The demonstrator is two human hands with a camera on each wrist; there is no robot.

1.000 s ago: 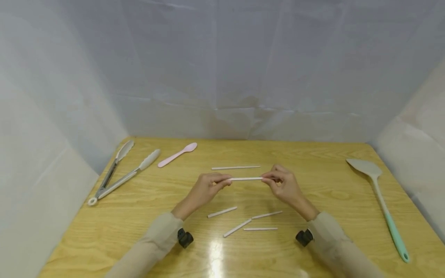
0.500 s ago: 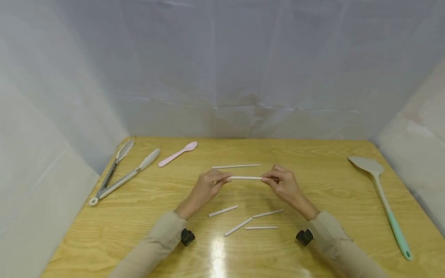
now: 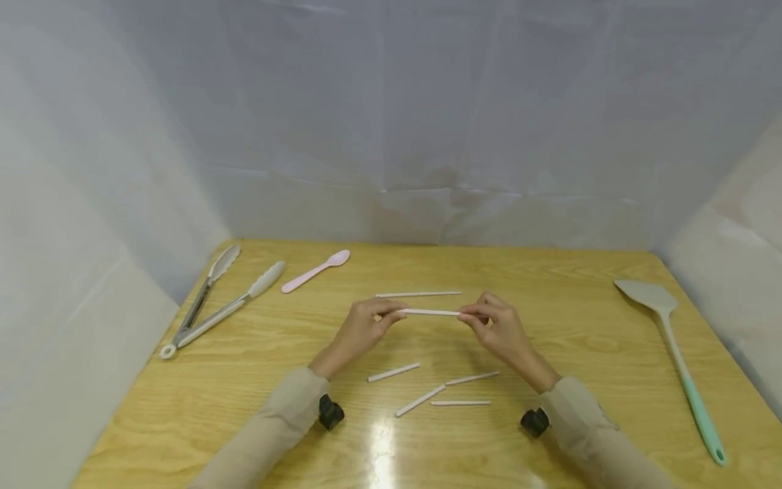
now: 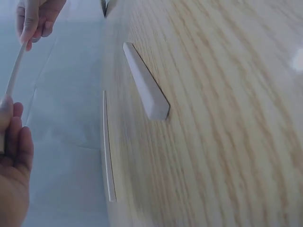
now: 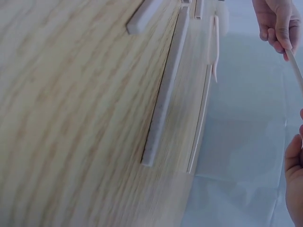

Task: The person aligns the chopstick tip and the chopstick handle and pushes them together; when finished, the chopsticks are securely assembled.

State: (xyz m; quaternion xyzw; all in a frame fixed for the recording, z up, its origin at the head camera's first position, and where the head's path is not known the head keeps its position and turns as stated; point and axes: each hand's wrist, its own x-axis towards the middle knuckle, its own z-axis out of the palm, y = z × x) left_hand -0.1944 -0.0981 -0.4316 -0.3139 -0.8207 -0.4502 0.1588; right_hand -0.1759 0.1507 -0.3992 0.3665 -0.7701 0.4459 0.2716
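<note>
Pinching one pale stick (image 3: 430, 312) by its ends, the left hand (image 3: 364, 330) and right hand (image 3: 498, 331) hold it above the table (image 3: 568, 319). Five loose sticks (image 3: 461, 403), one spoon (image 3: 314, 272), one spatula (image 3: 676, 345) and one pair of tongs (image 3: 214, 322) lie there.

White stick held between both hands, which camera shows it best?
The head view: it shows the held white stick uncovered between the left hand and right hand, which pinch its ends. The left wrist view has it slanting near the left edge, partly covered; in the right wrist view, the right edge cuts it off.
</note>
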